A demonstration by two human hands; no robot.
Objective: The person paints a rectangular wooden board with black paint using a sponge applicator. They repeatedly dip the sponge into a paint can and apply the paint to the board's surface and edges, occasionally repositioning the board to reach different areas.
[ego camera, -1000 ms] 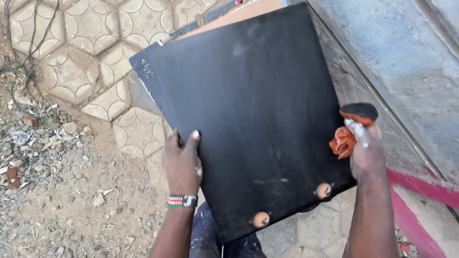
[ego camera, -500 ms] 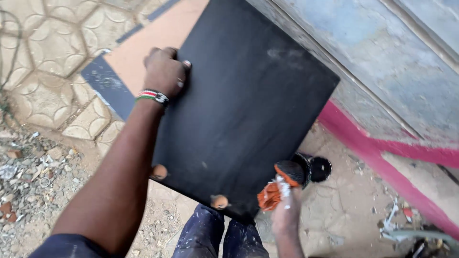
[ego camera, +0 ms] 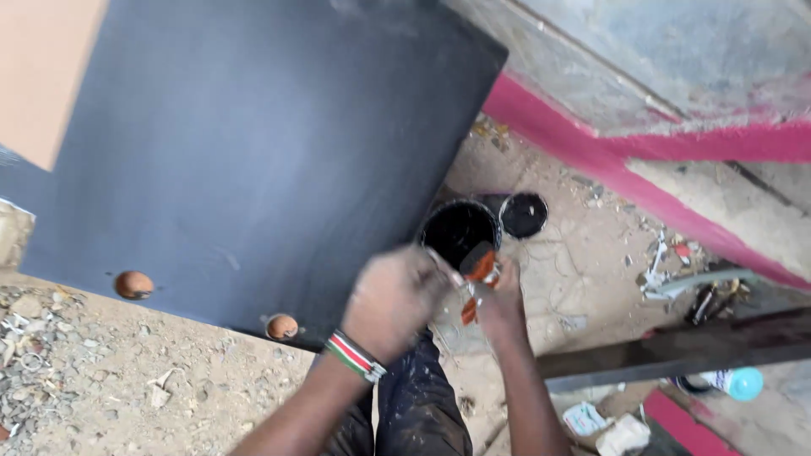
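A large black-painted board [ego camera: 253,143] with two round holes near its lower edge fills the upper left. Just past its lower right corner, on the ground, stands an open can of black paint [ego camera: 460,230] with its lid [ego camera: 524,214] beside it. My right hand [ego camera: 504,308] holds an orange rag [ego camera: 480,268] smeared with black, right over the can's near rim. My left hand [ego camera: 395,295], with a striped wristband, is blurred and pressed close against the rag, fingers curled. My dark, paint-flecked trousers show below both hands.
A grey wall with a pink band [ego camera: 591,152] runs along the right. A dark plank [ego camera: 676,353] lies across the lower right, with a blue-capped bottle [ego camera: 743,384], a bent pipe [ego camera: 697,283] and white scraps [ego camera: 621,435] nearby. Rubble [ego camera: 34,338] covers the ground at left.
My left hand has left the board's top and come down beside the right hand. The right hand with the rag has moved to the paint can. The view has swung down and closer.
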